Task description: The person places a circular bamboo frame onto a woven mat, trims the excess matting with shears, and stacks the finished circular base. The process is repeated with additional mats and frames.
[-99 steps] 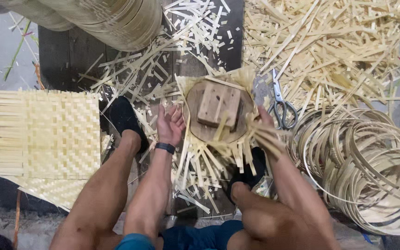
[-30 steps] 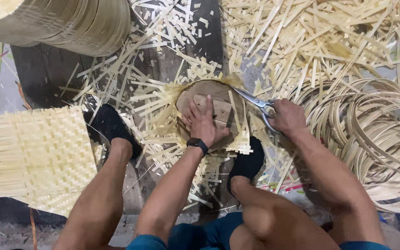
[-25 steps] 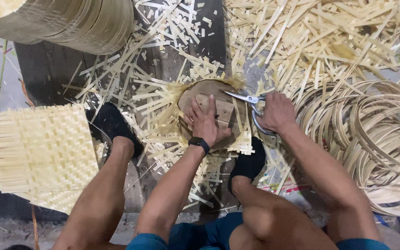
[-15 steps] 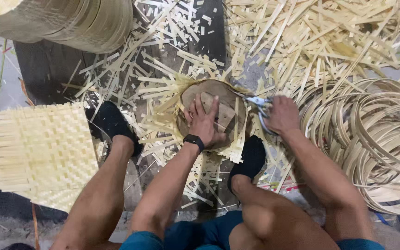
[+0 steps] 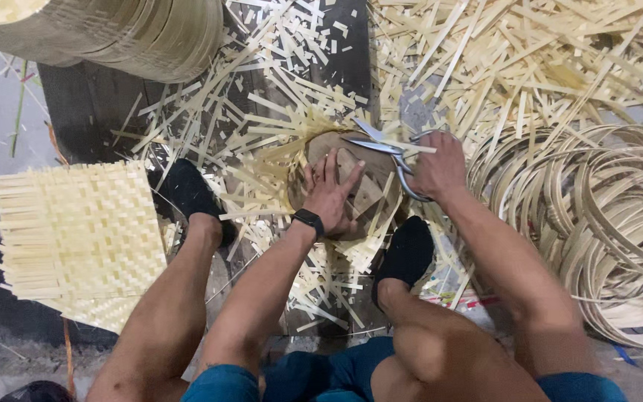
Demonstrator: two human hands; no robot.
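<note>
Since half a second ago, scissors (image 5: pixel 388 152) swung open over round mould (image 5: pixel 351 186); right hand (image 5: pixel 437 167) gripping handles, left hand (image 5: pixel 329 195) spread flat, pressing mould, blades pointing left.

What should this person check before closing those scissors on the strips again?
1. Left hand presses flat on the round wooden form: ok.
2. Left fingers apart from the scissors blades: ok, though near.
3. Right hand grips the scissor handles: ok.
4. Blades open over the bamboo strips at the form's far rim: ok.
5. Which strip lies between the blades: cannot tell.
6. Feet in black socks away from the blades: ok.
</note>
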